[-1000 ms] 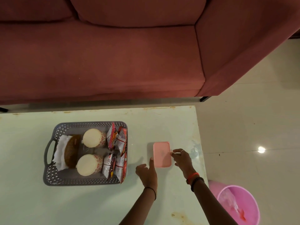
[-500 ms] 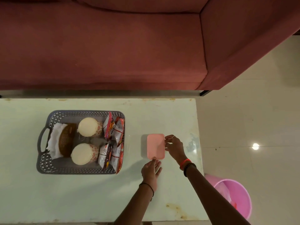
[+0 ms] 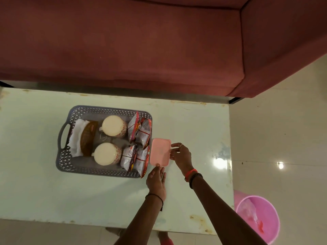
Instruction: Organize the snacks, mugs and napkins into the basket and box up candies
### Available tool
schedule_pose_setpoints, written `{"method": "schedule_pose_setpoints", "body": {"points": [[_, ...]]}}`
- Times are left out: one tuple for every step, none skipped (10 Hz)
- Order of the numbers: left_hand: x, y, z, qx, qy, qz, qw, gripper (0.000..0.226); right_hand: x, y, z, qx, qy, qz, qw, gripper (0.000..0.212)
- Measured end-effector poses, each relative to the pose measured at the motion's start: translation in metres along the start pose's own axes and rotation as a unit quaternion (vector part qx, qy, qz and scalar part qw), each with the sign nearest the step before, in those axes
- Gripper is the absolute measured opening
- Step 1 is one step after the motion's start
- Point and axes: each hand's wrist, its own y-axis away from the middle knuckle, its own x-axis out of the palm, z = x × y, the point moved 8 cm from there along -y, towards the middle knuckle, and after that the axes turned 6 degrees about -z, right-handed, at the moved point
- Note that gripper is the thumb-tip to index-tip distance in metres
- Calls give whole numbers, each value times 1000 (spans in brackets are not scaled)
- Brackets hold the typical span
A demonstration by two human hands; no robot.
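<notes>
A pink lidded candy box (image 3: 160,151) lies on the pale green table (image 3: 194,124), right up against the grey basket (image 3: 106,109). My right hand (image 3: 181,154) pinches the box's right edge. My left hand (image 3: 156,181) rests its fingertips against the box's near edge. Inside the basket stand two cream mugs (image 3: 114,126) (image 3: 107,153), several red and white snack packets (image 3: 138,131) along the right wall, and white napkins (image 3: 77,137) in a brown holder (image 3: 87,137) at the left.
A maroon sofa (image 3: 141,41) runs along the table's far side. A pink bucket (image 3: 258,218) stands on the tiled floor at the table's near right corner. Light glares on the table's right edge (image 3: 219,162).
Both hands have slid the pink box left across the table until it meets the basket's right wall. The camera has tilted, so the scene sits lower in view.
</notes>
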Motion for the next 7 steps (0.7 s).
{"method": "schedule_pose_setpoints", "body": {"points": [[-2,0,-6,0,14,-1,1000,36,4,0,2,-4,3,-12,1000,28],[-3,-2,-11,3,17,7,1000,38,4,1,1,-5,1,-19,1000,27],[-2,-1,-12,12,-3,16,1000,34,2,1,-1,-5,-3,-17,1000,23],[-3,3,-15,66,-134,17,989,24,-3,8,-6,-28,33,-49,998,21],[-6,9,-18,134,-282,23,950,35,-8,18,-9,-55,73,-74,993,23],[-26,29,-16,244,-457,54,853,44,-7,49,-29,-89,163,-71,980,36],[-45,39,-16,314,-547,57,774,49,-5,69,-42,-108,229,-87,963,47]]}}
